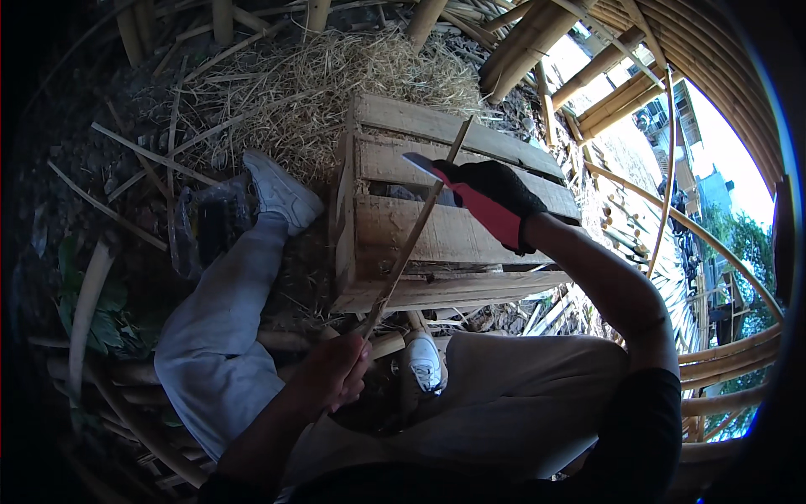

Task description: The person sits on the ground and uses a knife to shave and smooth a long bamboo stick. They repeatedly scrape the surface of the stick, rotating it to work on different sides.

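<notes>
My bare left hand (pixel 337 365) is closed round the lower end of a long, thin bamboo strip (pixel 405 256). The strip slants up and to the right, across the front of a wooden slatted crate (pixel 437 231). A black and red glove covers my right hand (pixel 495 202), which is closed on a knife. The pale knife blade (pixel 422 165) sticks out to the left and crosses the strip near its upper end. The glove hides the knife's handle. Whether the blade's edge touches the strip, I cannot tell.
A heap of dry shavings (pixel 336 92) lies behind the crate. My white shoes (pixel 281 193) are beside and before it. A clear plastic bag (pixel 210 223) with something dark lies at the left. Bamboo poles (pixel 529 46) stand around, and cut bamboo pieces litter the ground.
</notes>
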`<move>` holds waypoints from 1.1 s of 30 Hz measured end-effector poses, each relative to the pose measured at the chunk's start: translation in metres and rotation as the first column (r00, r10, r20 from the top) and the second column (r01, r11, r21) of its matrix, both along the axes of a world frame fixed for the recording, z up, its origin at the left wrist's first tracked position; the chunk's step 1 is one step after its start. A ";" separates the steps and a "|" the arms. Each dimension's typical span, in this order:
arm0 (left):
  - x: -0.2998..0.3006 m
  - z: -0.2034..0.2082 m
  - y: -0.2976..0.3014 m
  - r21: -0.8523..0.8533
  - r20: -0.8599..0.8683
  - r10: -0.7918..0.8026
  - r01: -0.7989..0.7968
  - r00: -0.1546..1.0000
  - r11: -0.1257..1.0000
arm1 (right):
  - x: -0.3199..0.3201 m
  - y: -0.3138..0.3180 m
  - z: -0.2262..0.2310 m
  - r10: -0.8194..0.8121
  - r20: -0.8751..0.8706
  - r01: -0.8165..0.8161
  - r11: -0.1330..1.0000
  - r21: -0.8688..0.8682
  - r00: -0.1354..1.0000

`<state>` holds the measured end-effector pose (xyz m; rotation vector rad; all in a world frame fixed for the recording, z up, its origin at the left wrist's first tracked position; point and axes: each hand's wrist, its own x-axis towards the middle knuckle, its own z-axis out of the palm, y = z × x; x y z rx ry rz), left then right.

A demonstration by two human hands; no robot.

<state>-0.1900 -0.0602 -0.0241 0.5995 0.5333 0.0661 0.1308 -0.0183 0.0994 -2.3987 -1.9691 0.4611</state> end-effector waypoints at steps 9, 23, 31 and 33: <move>0.000 0.002 0.001 0.026 -0.023 -0.007 0.008 1.000 1.000 | -0.015 -0.013 -0.015 0.070 0.068 -0.074 0.996 0.051 0.995; 0.003 0.001 -0.001 0.052 -0.024 0.019 -0.018 1.000 0.998 | 0.004 0.007 -0.005 -0.234 0.165 0.214 0.968 0.129 0.958; 0.003 0.005 -0.002 0.028 -0.083 0.027 -0.025 0.996 0.999 | 0.002 0.011 -0.006 -0.233 0.194 0.223 0.972 0.071 0.953; 0.007 0.006 0.000 0.037 -0.092 0.042 -0.039 0.995 0.999 | -0.030 -0.005 -0.014 -0.236 0.194 0.247 0.968 -0.037 0.952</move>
